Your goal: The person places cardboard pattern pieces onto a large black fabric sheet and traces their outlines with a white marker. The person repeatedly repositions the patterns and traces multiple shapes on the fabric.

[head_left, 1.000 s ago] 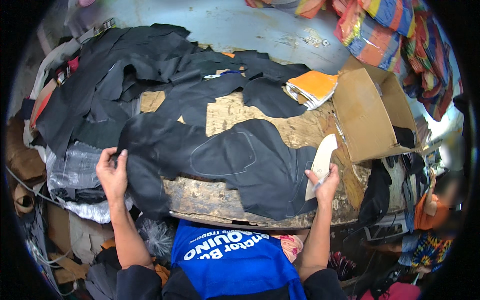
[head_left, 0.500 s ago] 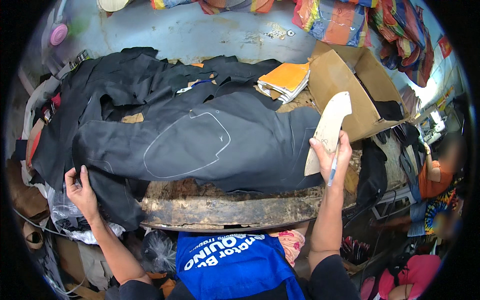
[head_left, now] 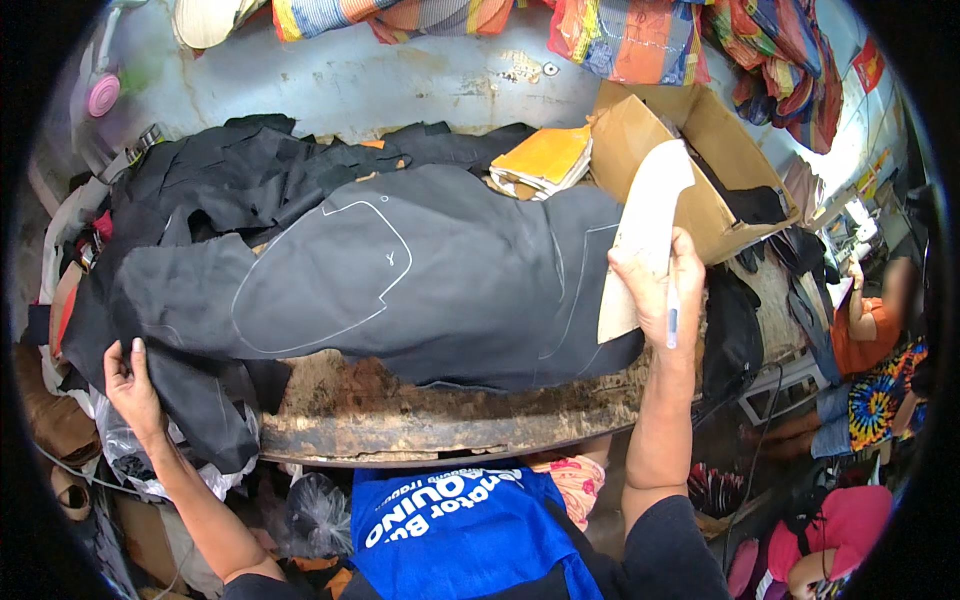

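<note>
A wide black sheet (head_left: 480, 290), leather-like, lies draped over the worn wooden table. White lines on it trace a long rounded shape with a notched right end, and fainter lines run near its right side. At the sheet's left edge, my left hand (head_left: 135, 395) pinches the black material between thumb and fingers. My right hand (head_left: 668, 280) is closed around a pale, curved flat template (head_left: 648, 215), held over the sheet's right end. A slim pen (head_left: 672, 318) with a clear barrel is tucked in the same hand and points down along the wrist.
Crumpled black pieces (head_left: 230, 175) are heaped behind the sheet. An orange-topped folded stack (head_left: 543, 155) sits beside an open cardboard box (head_left: 740, 235). The wooden table edge (head_left: 450, 435) curves in front of me. A person in orange (head_left: 868, 325) works at far right.
The black sheet has shifted left with my left hand, and more of the lines at its right side shows. The template has risen a little in my right hand. The view has shifted slightly.
</note>
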Tool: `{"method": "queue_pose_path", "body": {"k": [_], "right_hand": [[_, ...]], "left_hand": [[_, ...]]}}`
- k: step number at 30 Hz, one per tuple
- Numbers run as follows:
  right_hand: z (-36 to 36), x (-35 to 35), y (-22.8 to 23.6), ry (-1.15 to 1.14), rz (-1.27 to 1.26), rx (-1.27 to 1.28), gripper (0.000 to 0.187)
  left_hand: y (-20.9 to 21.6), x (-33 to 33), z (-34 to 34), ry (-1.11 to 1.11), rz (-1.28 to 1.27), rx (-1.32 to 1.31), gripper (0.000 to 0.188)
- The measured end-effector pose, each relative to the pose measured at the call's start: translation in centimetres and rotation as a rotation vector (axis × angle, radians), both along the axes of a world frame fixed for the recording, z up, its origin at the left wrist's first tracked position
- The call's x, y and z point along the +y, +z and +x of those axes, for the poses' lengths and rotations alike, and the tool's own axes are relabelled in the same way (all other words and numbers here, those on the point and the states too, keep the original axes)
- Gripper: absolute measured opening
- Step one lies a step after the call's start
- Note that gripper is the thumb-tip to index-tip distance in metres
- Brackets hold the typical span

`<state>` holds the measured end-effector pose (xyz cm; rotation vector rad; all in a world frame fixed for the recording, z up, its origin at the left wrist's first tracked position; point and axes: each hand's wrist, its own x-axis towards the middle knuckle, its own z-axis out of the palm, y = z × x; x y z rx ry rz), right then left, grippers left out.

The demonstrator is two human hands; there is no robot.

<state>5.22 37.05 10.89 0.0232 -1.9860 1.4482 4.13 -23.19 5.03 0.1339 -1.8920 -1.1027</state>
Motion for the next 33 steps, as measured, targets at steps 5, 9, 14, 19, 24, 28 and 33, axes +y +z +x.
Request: {"method": "queue_pose_path", "body": {"k": [5,9,14,19,24,28,33], "right_hand": [[-0.6,1.3,-8.6,0.016,0.017,-0.504,0.034],[0.2,1.9,-14.3,-0.083,0.252,-0.623,0.031],[0.5,2.1,-15.4,-0.121,0.275,-0.587,0.030],[-0.4,2.4,-15.0,-0.169,0.140,-0.541,0.031],[-1.3,3.2,-15.1,-0.207,0.207,-0.608,0.031],[-1.5,3.4,-15.2,-0.178,0.107,-0.569,0.031],[-2.1,4.3,-14.9,-0.171,-0.012,-0.444,0.030]], "left_hand": [[-4.8,3.1,0.6,0.021,-0.198,-0.481,0.028],[-5.9,5.3,1.0,0.019,-0.316,-0.623,0.024],[-4.9,6.1,1.1,0.021,-0.327,-0.620,0.020],[-5.7,6.6,0.6,0.038,-0.192,-0.481,0.020],[-6.2,6.7,-0.9,0.051,-0.315,-0.559,0.023],[-5.8,7.0,-1.3,0.050,-0.319,-0.612,0.021],[-4.9,8.7,-2.0,-0.002,-0.307,-0.303,0.021]]}}
